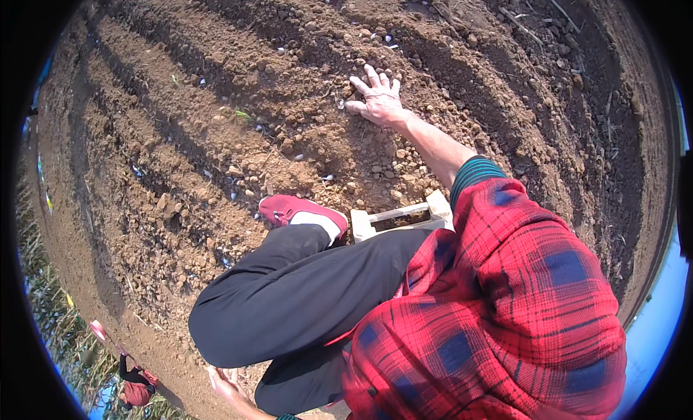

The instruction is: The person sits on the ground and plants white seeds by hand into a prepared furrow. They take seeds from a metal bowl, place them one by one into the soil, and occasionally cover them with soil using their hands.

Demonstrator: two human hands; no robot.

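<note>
My right hand (379, 97) rests palm down on loose brown soil (373, 144), fingers spread and dusty. Beside its thumb is a small whitish piece (341, 103), apparently a garlic clove. More such cloves lie scattered along the furrows, one (327, 178) near my red shoe (306, 211) and another (299, 157) a little farther up. My left hand (226, 383) is low in the picture, beside my dark-trousered knee (227, 333). The leg partly covers it, so what it may hold is hidden.
A low wooden stool (400, 219) shows beside my thigh. Ridges and furrows (162, 111) run across the field, with clods and dry stalks (520, 25). At lower left another person in red (135, 387) is near dry vegetation (54, 322).
</note>
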